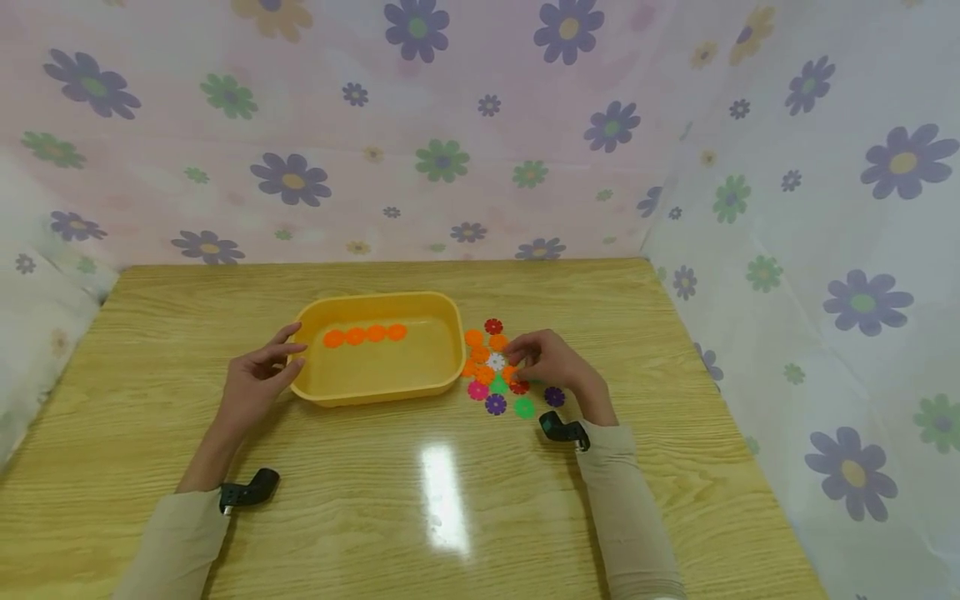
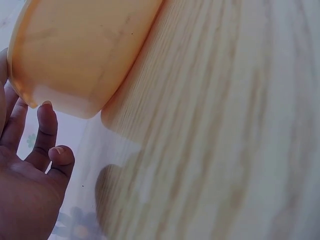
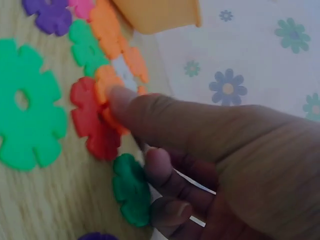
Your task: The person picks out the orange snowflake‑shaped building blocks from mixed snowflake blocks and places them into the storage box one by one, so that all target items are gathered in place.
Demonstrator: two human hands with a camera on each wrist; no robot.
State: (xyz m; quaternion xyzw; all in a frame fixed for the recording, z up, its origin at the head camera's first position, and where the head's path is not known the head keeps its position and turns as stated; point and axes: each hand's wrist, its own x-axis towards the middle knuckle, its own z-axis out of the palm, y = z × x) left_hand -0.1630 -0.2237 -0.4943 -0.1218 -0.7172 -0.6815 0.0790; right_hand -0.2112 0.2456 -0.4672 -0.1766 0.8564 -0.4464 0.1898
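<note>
Head view shows four orange discs (image 1: 376, 333) in one yellow tray (image 1: 382, 367).

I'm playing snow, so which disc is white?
The white disc right of the yellow tray, among orange discs; the others are orange, red, pink, green or purple.

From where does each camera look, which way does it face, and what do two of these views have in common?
Head: on the head, facing forward and down over the wood-grain table, yellow tray and notched discs; left hand, right hand and beige sleeves show.
Left wrist: on that wrist, facing the tray and table; part of the left hand shows.
Right wrist: on that wrist, facing the discs; part of the right hand shows.
Head and right wrist share the discs and tray.
</note>
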